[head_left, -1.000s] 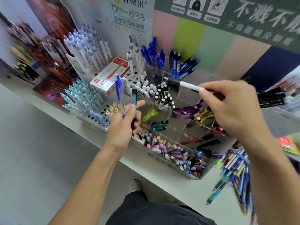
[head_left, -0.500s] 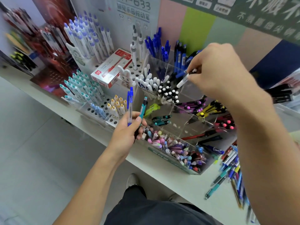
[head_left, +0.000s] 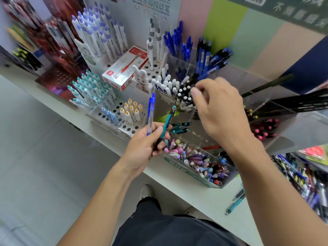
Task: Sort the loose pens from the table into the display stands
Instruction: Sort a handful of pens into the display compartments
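While left hand (head_left: pixel 143 148) grips blue pen (head_left: pixel 150 114) and teal pen (head_left: pixel 167 124) upright, right hand (head_left: pixel 218 110) hangs over black-and-white pens (head_left: pixel 183 94) in clear stand (head_left: pixel 282 132), fingers loose, holding nothing. Loose pens (head_left: pixel 300 176) piled on table (head_left: pixel 200 197), far right.

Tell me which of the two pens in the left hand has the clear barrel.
The blue pen, the one further left in the left hand: see-through barrel, blue clip and cap. The teal pen beside it is opaque with a black grip.

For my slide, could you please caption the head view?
Left hand holds blue pen and teal pen; right hand over stand.
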`<state>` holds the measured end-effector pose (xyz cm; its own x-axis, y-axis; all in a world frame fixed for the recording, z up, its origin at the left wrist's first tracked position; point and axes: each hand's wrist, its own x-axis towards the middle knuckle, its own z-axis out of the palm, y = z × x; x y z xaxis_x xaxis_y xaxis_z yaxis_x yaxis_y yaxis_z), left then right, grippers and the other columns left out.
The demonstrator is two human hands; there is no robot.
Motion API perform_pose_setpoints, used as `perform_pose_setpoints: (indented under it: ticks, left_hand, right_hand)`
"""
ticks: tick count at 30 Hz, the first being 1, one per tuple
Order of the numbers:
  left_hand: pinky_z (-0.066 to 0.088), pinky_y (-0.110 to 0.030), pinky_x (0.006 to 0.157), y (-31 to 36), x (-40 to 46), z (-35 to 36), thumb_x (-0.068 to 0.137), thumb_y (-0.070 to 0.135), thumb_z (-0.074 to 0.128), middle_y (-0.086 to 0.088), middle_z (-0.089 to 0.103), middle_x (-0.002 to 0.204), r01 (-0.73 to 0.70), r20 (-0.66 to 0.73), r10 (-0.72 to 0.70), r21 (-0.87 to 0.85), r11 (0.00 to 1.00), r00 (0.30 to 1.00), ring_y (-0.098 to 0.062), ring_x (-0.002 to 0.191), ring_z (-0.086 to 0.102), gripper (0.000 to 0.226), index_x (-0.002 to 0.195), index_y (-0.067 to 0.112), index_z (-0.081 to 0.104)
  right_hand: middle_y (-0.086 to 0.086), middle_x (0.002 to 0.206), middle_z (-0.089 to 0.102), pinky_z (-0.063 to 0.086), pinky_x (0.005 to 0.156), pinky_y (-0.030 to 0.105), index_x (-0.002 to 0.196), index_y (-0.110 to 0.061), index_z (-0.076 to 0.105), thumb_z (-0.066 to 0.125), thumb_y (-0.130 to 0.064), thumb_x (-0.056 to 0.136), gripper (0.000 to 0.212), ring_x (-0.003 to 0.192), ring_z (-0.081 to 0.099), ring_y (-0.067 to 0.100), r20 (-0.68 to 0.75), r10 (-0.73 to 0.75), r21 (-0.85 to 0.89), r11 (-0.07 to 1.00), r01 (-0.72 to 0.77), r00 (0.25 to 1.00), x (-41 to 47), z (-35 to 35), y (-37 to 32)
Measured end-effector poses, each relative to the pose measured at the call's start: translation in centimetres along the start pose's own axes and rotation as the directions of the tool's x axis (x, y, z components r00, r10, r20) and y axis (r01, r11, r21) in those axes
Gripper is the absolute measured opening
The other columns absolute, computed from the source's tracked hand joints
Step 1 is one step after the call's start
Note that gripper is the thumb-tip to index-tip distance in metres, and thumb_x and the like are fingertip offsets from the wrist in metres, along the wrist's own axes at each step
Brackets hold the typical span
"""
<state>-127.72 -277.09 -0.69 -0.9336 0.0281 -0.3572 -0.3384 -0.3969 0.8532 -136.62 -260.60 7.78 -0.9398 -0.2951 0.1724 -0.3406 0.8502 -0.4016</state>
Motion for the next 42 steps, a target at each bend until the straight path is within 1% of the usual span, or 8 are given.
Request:
perform_pose_setpoints:
  ticks: [4,7,11,15,18,23,32,42]
  left_hand:
    - [0.034,-0.019,0.048,-0.2,0.0,0.4,0.102,0.019,0.048,-0.001,0.062,0.081,0.012,0.1,-0.024,0.118,0.993,0.995,-0.01,0.058,0.047,0.018,0.107,0.008,0.061]
    - [0.05,-0.023,0.066,-0.8,0.3,0.2,0.107,0.02,0.045,0.005,0.068,0.098,-0.024,-0.166,0.1,0.409,0.912,0.981,0.0,0.077,0.061,0.022,0.109,0.024,0.066]
    - [0.041,-0.043,0.064,-1.3,0.8,-1.6,0.105,0.033,0.049,0.004,0.046,0.061,-0.013,-0.444,0.238,0.453,0.891,0.864,-0.02,0.057,0.047,0.019,0.093,0.026,0.061]
    - [0.023,-0.02,0.039,-0.3,0.7,-0.2,0.101,0.049,0.039,0.011,0.03,0.052,-0.041,-0.248,0.117,0.292,0.956,0.962,-0.009,0.042,0.023,0.04,0.087,0.014,0.052]
    - [0.015,-0.019,0.04,0.7,0.6,1.3,0.108,0.034,0.031,0.005,0.028,0.057,-0.077,-0.091,0.097,0.198,0.977,0.991,-0.009,0.044,0.017,0.035,0.081,0.017,0.046]
    - [0.025,-0.013,0.043,1.9,0.9,4.2,0.108,0.02,0.042,0.006,0.033,0.058,-0.192,0.138,0.15,0.39,0.9,0.979,-0.004,0.046,0.027,0.027,0.087,0.013,0.058]
    - [0.053,-0.019,0.068,4.5,2.7,7.6,0.092,0.003,0.067,-0.001,0.075,0.083,-0.375,-0.072,0.399,0.226,0.899,0.914,-0.009,0.075,0.065,0.019,0.102,0.017,0.076]
    - [0.06,-0.029,0.078,9.7,6.1,4.3,0.087,0.019,0.079,0.007,0.069,0.105,-0.332,-0.198,0.553,0.623,0.708,0.81,-0.002,0.082,0.069,0.04,0.122,0.024,0.061]
  right_hand:
    - [0.0,0.059,0.067,0.046,0.051,0.029,0.079,-0.018,0.073,0.072,-0.036,0.091,0.022,0.048,0.059,0.011,0.284,0.111,0.394,0.892,-0.221,0.952,-2.7,1.2,-0.5]
    - [-0.002,0.062,0.068,0.052,0.051,0.033,0.086,-0.022,0.073,0.068,-0.02,0.095,0.011,0.053,0.065,0.016,0.035,0.244,0.605,0.766,-0.215,0.969,-3.6,1.5,0.8]
    - [-0.005,0.078,0.069,0.056,0.066,0.036,0.098,-0.015,0.073,0.065,-0.019,0.097,0.009,0.069,0.065,0.013,-0.229,0.133,0.313,0.948,-0.056,0.964,-4.6,2.9,1.3]
    - [0.01,0.094,0.072,0.054,0.078,0.046,0.11,-0.007,0.067,0.06,-0.019,0.099,0.018,0.088,0.066,0.031,0.092,0.128,0.093,0.986,-0.136,0.988,-4.3,7.0,1.4]
    - [0.005,0.083,0.073,0.054,0.07,0.039,0.109,-0.011,0.071,0.064,-0.016,0.096,0.015,0.076,0.067,0.024,-0.053,0.12,0.197,0.974,-0.107,0.991,-4.7,6.4,1.4]
    - [0.003,0.065,0.062,0.044,0.043,0.023,0.091,-0.013,0.074,0.062,-0.027,0.099,0.021,0.051,0.054,0.016,0.201,0.331,0.858,0.396,-0.329,0.922,-5.0,0.5,2.8]
    - [0.009,0.079,0.067,0.052,0.058,0.022,0.109,-0.003,0.069,0.051,-0.007,0.104,0.02,0.065,0.062,0.015,0.042,0.379,0.958,0.246,-0.145,0.925,-3.8,-4.6,4.8]
    - [0.0,0.088,0.07,0.055,0.079,0.04,0.1,-0.01,0.071,0.056,-0.015,0.096,0.016,0.082,0.066,0.016,-0.36,0.026,0.372,0.921,0.118,0.933,7.8,-5.6,0.0]
